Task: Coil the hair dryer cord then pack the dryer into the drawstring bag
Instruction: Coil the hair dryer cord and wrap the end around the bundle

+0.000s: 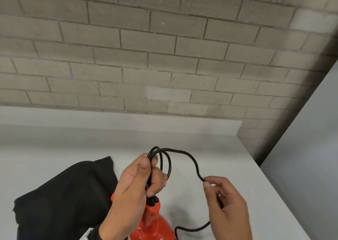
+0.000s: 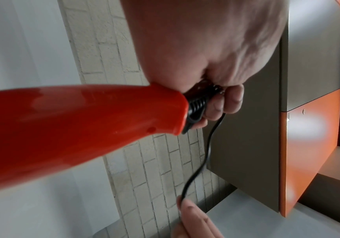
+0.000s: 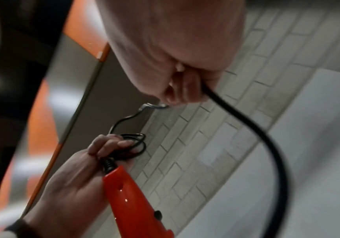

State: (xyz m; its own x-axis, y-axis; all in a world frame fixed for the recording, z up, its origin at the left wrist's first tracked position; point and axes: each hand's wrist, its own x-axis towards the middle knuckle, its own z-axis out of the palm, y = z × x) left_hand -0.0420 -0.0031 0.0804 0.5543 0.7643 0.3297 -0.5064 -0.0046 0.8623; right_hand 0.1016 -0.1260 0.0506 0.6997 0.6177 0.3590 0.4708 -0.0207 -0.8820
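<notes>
At far left, the black bag (image 1: 64,199) lies slumped on the white table (image 1: 210,148). Beside it I see my left hand (image 1: 135,185) with fingers curled around several loops of the black cord (image 1: 184,154) at the handle end of the red hair dryer (image 1: 151,223), held above the table. The cord arcs rightward to my right hand (image 1: 226,207), whose thumb and fingers pinch it; the remainder trails below.

Pale brick wall (image 1: 164,44) behind white counter (image 1: 210,141); orange-and-grey cabinets (image 2: 307,128) above.
</notes>
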